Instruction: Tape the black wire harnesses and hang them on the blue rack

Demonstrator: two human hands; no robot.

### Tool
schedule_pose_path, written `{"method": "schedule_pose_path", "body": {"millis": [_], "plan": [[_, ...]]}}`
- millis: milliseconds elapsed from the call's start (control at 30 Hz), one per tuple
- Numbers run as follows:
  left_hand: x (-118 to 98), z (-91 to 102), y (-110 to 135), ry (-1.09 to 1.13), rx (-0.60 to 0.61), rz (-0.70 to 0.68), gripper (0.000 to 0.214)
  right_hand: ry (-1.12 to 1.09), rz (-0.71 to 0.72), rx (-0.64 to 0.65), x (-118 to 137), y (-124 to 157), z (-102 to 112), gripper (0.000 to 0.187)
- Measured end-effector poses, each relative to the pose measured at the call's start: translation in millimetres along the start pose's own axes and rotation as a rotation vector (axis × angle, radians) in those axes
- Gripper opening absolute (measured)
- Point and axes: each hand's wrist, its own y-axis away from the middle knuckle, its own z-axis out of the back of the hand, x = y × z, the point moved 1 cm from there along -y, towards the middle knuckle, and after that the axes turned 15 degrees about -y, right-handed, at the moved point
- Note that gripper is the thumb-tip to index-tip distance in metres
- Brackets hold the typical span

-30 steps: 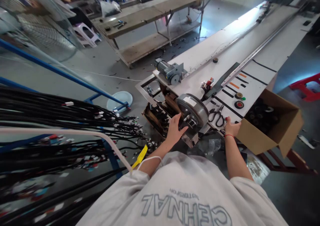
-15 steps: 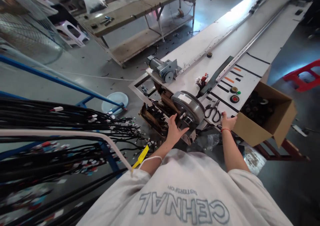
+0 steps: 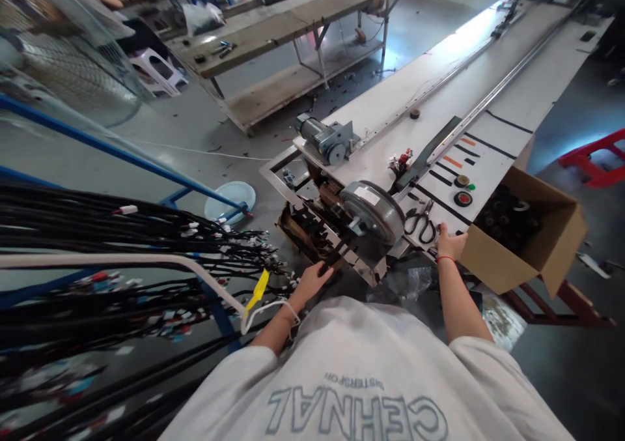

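Observation:
My left hand (image 3: 312,281) is closed around the lower end of a dark, narrow bar or strip (image 3: 336,253), whose exact kind I cannot make out. It slants up toward a grey round wheel (image 3: 375,212) at the bench's near end. My right hand (image 3: 452,243) rests at the bench's front edge with fingers apart, nothing visible in them. Just left of it lie black-handled scissors (image 3: 420,225). Beyond are a tape roll with a red centre (image 3: 463,199), a brownish roll (image 3: 461,180) and a small green piece (image 3: 471,187).
An open cardboard box (image 3: 512,258) of dark rolls stands right of the bench (image 3: 430,76). A grey motor (image 3: 317,131) sits at its left end. Bundled black cables (image 3: 122,239) hang from a blue rack (image 3: 146,164) at left. A white basin (image 3: 232,197) is on the floor.
My left hand has moved down and left from the wheel's hub and closed on the dark piece. My right hand stays at the bench edge. The view has shifted slightly.

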Motion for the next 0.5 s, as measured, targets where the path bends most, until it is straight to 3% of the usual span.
{"method": "schedule_pose_path", "body": {"millis": [200,500], "plan": [[-24,21.4,-1,0.124,-0.044,-0.041,0.037,0.000,-0.004,0.002,-1,0,0,0.080],[-53,14.5,-35,0.109,-0.086,-0.058,0.034,-0.015,0.008,0.010,-4,0,0,0.084]]}}
